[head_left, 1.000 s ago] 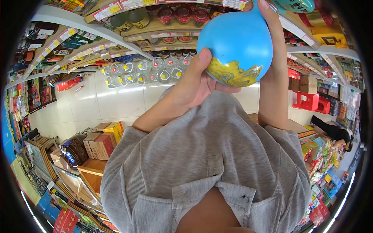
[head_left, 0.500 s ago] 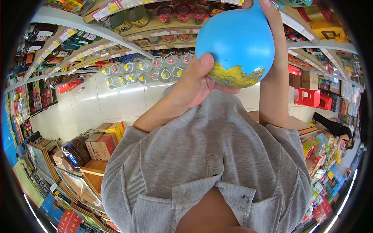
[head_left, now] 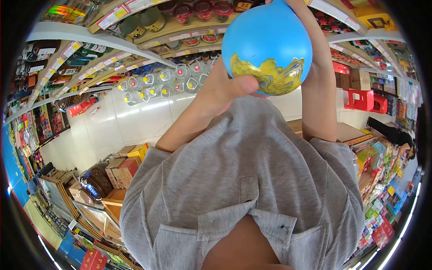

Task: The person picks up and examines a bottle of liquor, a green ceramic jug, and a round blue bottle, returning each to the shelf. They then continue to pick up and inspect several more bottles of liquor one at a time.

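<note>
A round blue balloon point(head_left: 270, 40) with a yellow and grey marbled patch on its lower side is held up in front of my chest. My left hand point(head_left: 227, 85) cups it from below at the left of the view, thumb lying against the marbled patch, the other fingers mostly hidden behind the balloon. At the top edge, my right hand point(head_left: 297, 6) holds the narrow neck of the balloon, its fingers partly cut off by the frame.
Shelves point(head_left: 202, 33) of jars and bottles run across the top. Large clear bottles point(head_left: 166, 76) with yellow and red caps stand on the tiled floor point(head_left: 135, 119). Cardboard boxes point(head_left: 123, 173) are at lower left, a red stool point(head_left: 358, 100) at right. Another person point(head_left: 389, 132) shows at far right.
The balloon has shifted slightly left and up and turned, showing more of the marbled patch. The thumb at its lower left has slid down and right over it.
</note>
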The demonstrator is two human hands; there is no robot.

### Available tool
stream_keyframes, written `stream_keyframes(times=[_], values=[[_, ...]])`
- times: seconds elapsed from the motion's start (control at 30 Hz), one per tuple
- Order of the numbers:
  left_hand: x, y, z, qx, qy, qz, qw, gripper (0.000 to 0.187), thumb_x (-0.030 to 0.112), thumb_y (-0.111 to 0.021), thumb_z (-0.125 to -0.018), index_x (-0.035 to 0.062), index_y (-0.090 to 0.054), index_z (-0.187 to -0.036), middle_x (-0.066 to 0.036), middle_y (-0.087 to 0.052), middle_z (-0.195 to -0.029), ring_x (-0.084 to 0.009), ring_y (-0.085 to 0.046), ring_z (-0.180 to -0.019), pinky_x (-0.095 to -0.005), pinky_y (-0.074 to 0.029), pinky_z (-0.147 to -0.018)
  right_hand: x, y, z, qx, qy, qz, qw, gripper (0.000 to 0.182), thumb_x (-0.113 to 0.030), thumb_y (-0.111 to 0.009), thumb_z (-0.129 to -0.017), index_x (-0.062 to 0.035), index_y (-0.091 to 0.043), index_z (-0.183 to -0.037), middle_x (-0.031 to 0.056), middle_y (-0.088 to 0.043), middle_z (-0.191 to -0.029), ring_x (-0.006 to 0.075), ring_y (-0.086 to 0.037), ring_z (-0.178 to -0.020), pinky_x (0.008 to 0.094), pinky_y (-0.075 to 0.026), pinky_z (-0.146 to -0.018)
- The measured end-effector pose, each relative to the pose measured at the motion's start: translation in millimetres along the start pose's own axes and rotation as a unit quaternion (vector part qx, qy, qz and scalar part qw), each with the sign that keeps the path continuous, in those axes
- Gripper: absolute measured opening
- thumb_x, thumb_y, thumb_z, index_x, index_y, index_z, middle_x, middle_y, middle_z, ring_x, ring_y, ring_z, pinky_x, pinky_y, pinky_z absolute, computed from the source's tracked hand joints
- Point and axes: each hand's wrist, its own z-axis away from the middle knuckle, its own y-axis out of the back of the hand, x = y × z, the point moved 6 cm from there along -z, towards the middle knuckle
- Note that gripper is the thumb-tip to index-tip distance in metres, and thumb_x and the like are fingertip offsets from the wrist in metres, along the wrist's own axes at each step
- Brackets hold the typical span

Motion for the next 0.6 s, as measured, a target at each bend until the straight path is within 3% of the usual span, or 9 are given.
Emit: stream_keyframes(times=[0.07, 0.17, 0.27, 0.37, 0.43, 0.5, 0.6], values=[[0.0, -0.3, -1.2, 0.010, -0.008, -0.018, 1.000, 0.114, 0.043, -0.100, -0.070, 0.0010, -0.038, -0.155, -0.015, -0.060, -0.141, -0.0252, -0.064, -0.127, -0.0432, -0.060, -0.097, 5.2, 6.7, 0.4, -0.012, -0.018, -0.031, 0.999, 0.026, -0.036, -0.069, -0.105, -0.0111, -0.068, -0.098, -0.0005, -0.065, -0.079, 0.0088, -0.062, -0.069, 0.0244, -0.050, -0.065], [0.7, 0.9, -2.7, 0.041, -0.057, -0.068, 0.995, 0.120, 0.033, -0.105, -0.062, 0.0017, -0.035, -0.155, -0.015, -0.054, -0.145, -0.0269, -0.057, -0.134, -0.0436, -0.051, -0.109, -5.6, -5.2, 24.7, 0.124, 0.007, -0.009, 0.992, 0.030, -0.041, -0.068, -0.104, -0.0112, -0.067, -0.102, -0.0006, -0.065, -0.084, 0.0063, -0.061, -0.074, 0.0243, -0.050, -0.068], [10.0, -1.0, -4.1, 0.083, -0.169, -0.167, 0.968, 0.127, 0.031, -0.106, -0.057, 0.0029, -0.033, -0.156, -0.015, -0.050, -0.147, -0.0280, -0.052, -0.138, -0.0437, -0.045, -0.114, -2.8, 8.8, 18.7, 0.040, 0.050, 0.046, 0.997, 0.043, -0.045, -0.070, -0.099, -0.0049, -0.067, -0.114, 0.0087, -0.071, -0.093, 0.0181, -0.069, -0.085, 0.0323, -0.055, -0.077], [27.5, -3.7, -3.2, 0.124, -0.304, -0.311, 0.892, 0.129, 0.035, -0.107, -0.053, 0.0033, -0.035, -0.155, -0.016, -0.047, -0.148, -0.0288, -0.051, -0.139, -0.0451, -0.047, -0.114, 5.7, 25.2, 11.7, -0.008, 0.057, 0.103, 0.993, 0.049, -0.050, -0.065, -0.101, -0.0039, -0.068, -0.117, 0.0083, -0.073, -0.102, 0.0128, -0.069, -0.088, 0.0288, -0.056, -0.076], [32.0, -4.6, -2.3, 0.150, -0.350, -0.356, 0.853, 0.128, 0.038, -0.109, -0.049, 0.0026, -0.042, -0.152, -0.017, -0.045, -0.149, -0.0300, -0.050, -0.140, -0.0460, -0.048, -0.113, 9.5, 28.0, 7.1, -0.042, 0.026, 0.097, 0.994, 0.053, -0.051, -0.065, -0.101, -0.0022, -0.067, -0.123, 0.0127, -0.073, -0.114, 0.0174, -0.072, -0.096, 0.0311, -0.058, -0.085], [43.4, -11.6, 4.2, 0.181, -0.370, -0.474, 0.778, 0.124, 0.038, -0.109, -0.049, 0.0036, -0.046, -0.150, -0.017, -0.046, -0.147, -0.0310, -0.049, -0.139, -0.0466, -0.048, -0.112, 13.6, 22.8, 9.7, -0.059, -0.015, 0.077, 0.995, 0.062, -0.051, -0.068, -0.100, 0.0019, -0.066, -0.132, 0.0175, -0.072, -0.128, 0.0208, -0.073, -0.105, 0.0334, -0.059, -0.093], [42.7, -17.7, 5.5, 0.197, -0.404, -0.574, 0.684, 0.120, 0.038, -0.108, -0.049, 0.0062, -0.049, -0.148, -0.018, -0.045, -0.147, -0.0325, -0.046, -0.140, -0.0472, -0.047, -0.111, 22.2, 12.5, 12.6, -0.055, -0.041, -0.008, 0.998, 0.052, -0.047, -0.064, -0.103, -0.0002, -0.067, -0.128, 0.0176, -0.075, -0.119, 0.0236, -0.073, -0.107, 0.0346, -0.059, -0.095]])
